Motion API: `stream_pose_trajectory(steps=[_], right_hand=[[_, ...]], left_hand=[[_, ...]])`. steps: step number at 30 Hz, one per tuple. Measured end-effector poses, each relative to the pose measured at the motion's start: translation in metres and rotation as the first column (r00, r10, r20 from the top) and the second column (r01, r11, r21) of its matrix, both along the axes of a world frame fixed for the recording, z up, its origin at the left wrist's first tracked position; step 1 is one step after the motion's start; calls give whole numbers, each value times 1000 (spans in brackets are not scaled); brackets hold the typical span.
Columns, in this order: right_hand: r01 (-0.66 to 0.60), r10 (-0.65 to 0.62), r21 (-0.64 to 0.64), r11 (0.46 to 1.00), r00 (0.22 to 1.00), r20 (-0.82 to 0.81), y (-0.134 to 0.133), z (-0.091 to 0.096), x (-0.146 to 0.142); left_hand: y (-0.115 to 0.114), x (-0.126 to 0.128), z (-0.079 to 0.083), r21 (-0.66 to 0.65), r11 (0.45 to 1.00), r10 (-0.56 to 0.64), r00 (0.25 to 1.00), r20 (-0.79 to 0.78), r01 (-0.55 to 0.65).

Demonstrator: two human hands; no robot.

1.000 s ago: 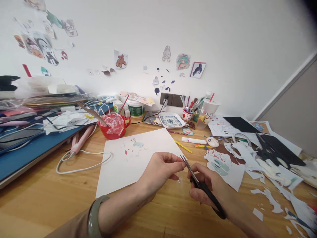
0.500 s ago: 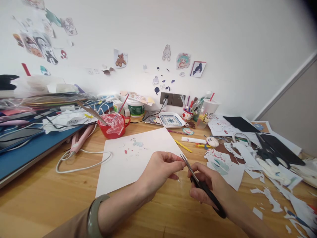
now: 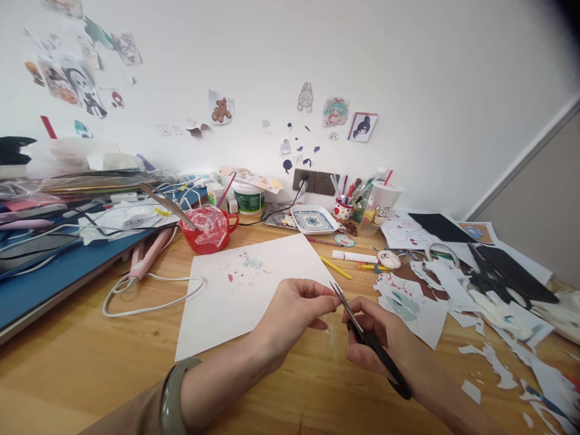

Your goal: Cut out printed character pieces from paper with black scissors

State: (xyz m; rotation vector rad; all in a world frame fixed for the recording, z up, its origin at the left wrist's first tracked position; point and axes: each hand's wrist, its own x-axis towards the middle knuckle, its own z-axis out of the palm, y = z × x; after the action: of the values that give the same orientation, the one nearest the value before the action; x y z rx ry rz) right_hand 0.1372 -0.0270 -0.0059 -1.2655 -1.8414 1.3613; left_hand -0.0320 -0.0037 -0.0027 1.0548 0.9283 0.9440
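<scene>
Black-handled scissors (image 3: 369,339) are gripped in my right hand (image 3: 392,338), their blades slightly parted and pointing up and to the left. My left hand (image 3: 299,308) is closed in a pinch right at the blade tips. Whatever lies between its fingertips is too small to make out. Left of and behind that hand, a large white sheet of paper (image 3: 212,308) lies flat, bearing small cut-out pieces, among them a pale blue-green one (image 3: 252,263). Beyond my right hand is a paper with a green leaf-like print (image 3: 403,306), its edge cut.
White paper scraps (image 3: 496,365) litter the right side, near another pair of black scissors (image 3: 498,275). A red cup (image 3: 206,232), a square patterned dish (image 3: 312,220) and a plastic drink cup (image 3: 378,205) stand at the back. A white cable (image 3: 149,311) loops on the left.
Hardly anything differs. Both hands keep their place, and the scissors stay at my left fingertips with only a very slight shift.
</scene>
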Motion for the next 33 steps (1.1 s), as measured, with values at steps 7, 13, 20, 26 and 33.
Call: stream_pose_trajectory(steps=[7,13,20,26,33], right_hand=[[-6,6,11,1000,1000,-20,1,-2,0],[-6,6,10,1000,1000,-20,2,-3,-1],[7,-7,6,1000,999,-36,2,-3,-1],[1,-1,0,1000,998,-58,2,-5,0],[8,-8,-4,1000,1000,-29,2,-4,0]], left_hand=[[-1,0,1,-2,1000,-4,1000,10,4],[-2,0,1,-12,1000,-10,1000,11,10],[-1,0,0,-23,1000,1,1000,19,0],[-1,0,-1,-36,999,-16,999,37,17],[1,-2,1,-27,999,-18,1000,-4,18]])
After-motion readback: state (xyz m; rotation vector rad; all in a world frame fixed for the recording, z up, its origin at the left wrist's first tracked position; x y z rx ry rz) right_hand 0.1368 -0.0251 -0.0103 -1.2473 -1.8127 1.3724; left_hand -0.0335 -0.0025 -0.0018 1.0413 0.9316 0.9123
